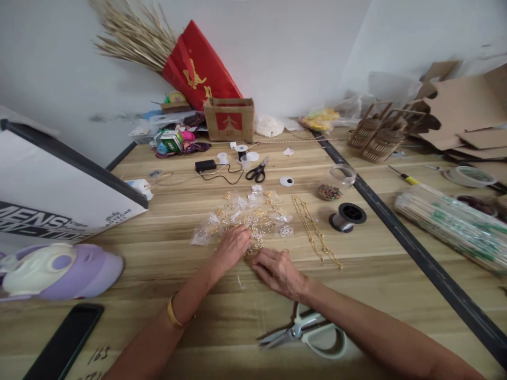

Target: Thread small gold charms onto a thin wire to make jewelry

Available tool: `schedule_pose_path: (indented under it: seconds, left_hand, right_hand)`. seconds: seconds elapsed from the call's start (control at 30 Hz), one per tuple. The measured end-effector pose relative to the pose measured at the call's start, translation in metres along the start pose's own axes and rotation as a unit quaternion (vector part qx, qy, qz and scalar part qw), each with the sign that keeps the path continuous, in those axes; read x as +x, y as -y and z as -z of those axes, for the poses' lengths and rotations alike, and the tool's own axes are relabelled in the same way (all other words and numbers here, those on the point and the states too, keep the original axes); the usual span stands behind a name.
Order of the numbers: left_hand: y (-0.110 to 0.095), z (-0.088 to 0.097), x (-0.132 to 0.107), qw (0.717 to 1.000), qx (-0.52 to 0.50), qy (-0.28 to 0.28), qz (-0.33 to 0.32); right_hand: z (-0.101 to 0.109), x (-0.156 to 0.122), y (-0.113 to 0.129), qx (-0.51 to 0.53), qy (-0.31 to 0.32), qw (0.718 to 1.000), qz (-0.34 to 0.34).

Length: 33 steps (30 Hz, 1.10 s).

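At the near edge of a pile of small gold and silver jewellery findings (257, 232), both my hands work close together. My left hand (233, 245), a gold bracelet (173, 312) on its wrist, has its fingers curled together over the pile; what they hold is too small to tell. My right hand (279, 272) lies low on the table with fingers pressed together, their tips hidden among the pieces. A short silver chain (241, 282) rests just below. Right of the pile lies a long gold chain (309, 219).
Pale green scissors (295, 332) lie beneath my right forearm. A wire spool (341, 220), a jar of beads (329, 191) and black scissors (258, 171) stand or lie around the pile. A phone (65, 343) and a purple-white object (75, 270) are at left; wrapped sticks (451, 224) at right.
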<state>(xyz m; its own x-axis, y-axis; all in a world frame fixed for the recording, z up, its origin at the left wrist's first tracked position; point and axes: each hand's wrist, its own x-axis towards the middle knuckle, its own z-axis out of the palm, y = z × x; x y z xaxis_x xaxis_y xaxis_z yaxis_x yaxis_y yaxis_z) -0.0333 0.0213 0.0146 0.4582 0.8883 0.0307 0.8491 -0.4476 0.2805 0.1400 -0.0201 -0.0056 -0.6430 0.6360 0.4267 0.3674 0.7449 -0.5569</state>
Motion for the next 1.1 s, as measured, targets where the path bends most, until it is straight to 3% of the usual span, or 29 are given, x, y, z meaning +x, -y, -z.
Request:
schedule_pose_path:
  seconds: [0.13,0.23,0.37,0.5,0.6,0.8,1.1]
  left_hand:
    - [-0.001,0.004,-0.002,0.997,-0.043,-0.056,0.029]
    - [-0.003,0.011,-0.009,0.977,-0.163,-0.107,0.084]
    - [-0.009,0.014,-0.027,0.905,-0.390,-0.090,0.143]
    - [-0.015,0.003,-0.046,0.845,-0.493,-0.086,0.186]
    - [-0.019,-0.006,-0.054,0.816,-0.531,-0.082,0.212]
    - [-0.021,-0.013,-0.057,0.802,-0.550,-0.084,0.218]
    - [-0.019,-0.012,-0.060,0.804,-0.548,-0.082,0.214]
  right_hand:
    - [0.002,0.001,0.002,-0.005,0.001,1.000,-0.001]
    - [0.003,0.002,0.003,0.001,-0.003,1.000,-0.002]
    - [0.002,0.002,0.002,0.032,-0.019,0.999,0.000]
    - [0.001,0.001,0.000,0.059,-0.038,0.997,-0.013]
    - [0.001,0.000,0.000,0.072,-0.041,0.996,-0.024]
    - [0.001,0.001,0.001,0.078,-0.049,0.995,-0.026]
    - [0.002,0.000,0.002,0.075,-0.047,0.996,-0.031]
